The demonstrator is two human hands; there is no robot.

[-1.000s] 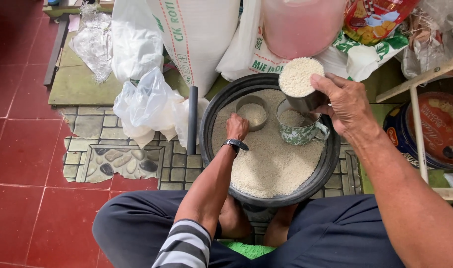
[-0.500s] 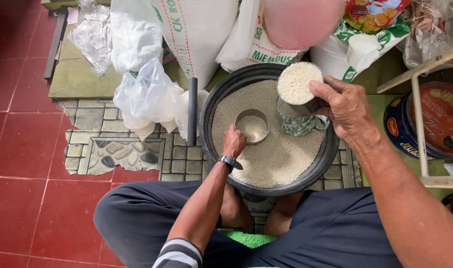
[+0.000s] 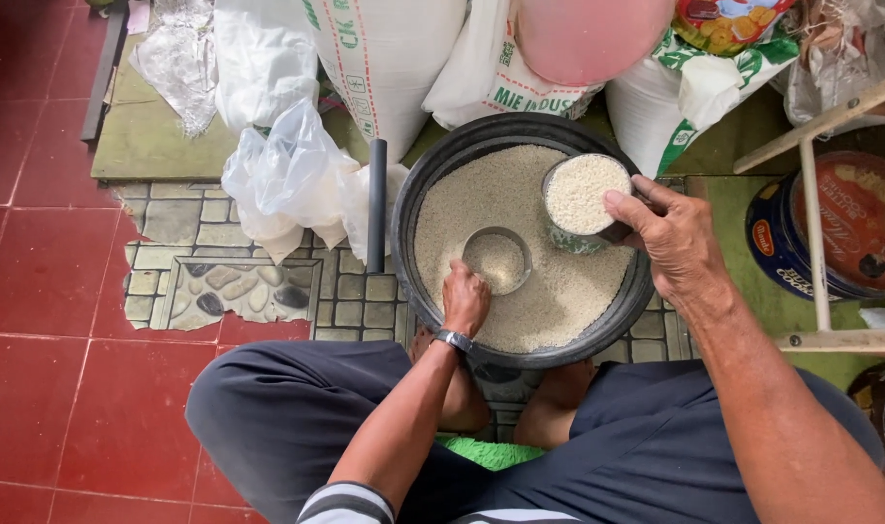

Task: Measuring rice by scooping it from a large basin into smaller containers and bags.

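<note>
A round black basin (image 3: 423, 184) full of pale grain stands on the floor between my knees. My right hand (image 3: 670, 233) grips a grain-filled cup (image 3: 586, 199), held level over the basin's right side. My left hand (image 3: 465, 296), with a watch on the wrist, rests in the grain and touches a small round metal tin (image 3: 498, 260) that sits half sunk in it with some grain inside.
White sacks (image 3: 389, 58) and crumpled plastic bags (image 3: 287, 180) crowd the basin's far and left sides. A dark bar (image 3: 376, 204) lies along its left rim. A round red biscuit tin (image 3: 850, 228) sits under a wooden frame (image 3: 816, 223) at right. Red floor tiles (image 3: 64, 369) extend left.
The filled cup has stayed over the basin's right side in my right hand. My left hand has slid lower in the grain, to the near-left edge of the metal tin.
</note>
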